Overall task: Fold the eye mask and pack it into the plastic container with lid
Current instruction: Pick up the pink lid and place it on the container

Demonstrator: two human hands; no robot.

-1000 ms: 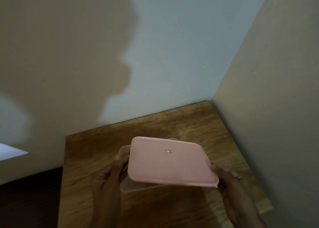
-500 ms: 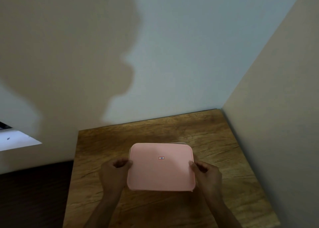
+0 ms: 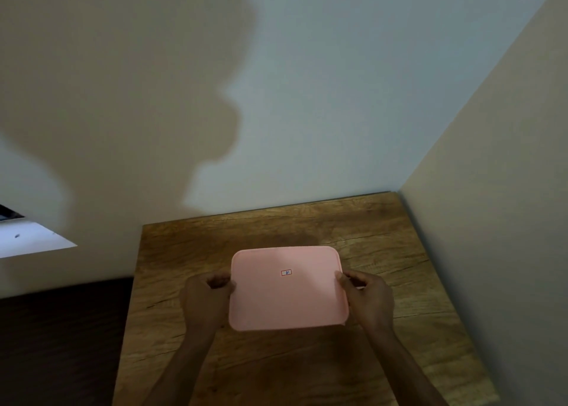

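Note:
A square pink lid [image 3: 289,288] with a small sticker at its centre lies flat over the plastic container, which it hides almost fully, in the middle of the wooden table [image 3: 276,368]. My left hand [image 3: 206,301] grips the lid's left edge. Gripping the right edge is my right hand [image 3: 368,298], fingers curled around the rim. The eye mask is not visible.
The table sits in a corner, with a pale wall behind it and another wall [image 3: 491,221] along its right side. Left of the table the floor [image 3: 61,338] is dark. A white ledge [image 3: 27,239] shows at the far left.
The lid was tilted and held above the clear container a second ago. It now lies level over the container, squared up, with both hands at its side edges.

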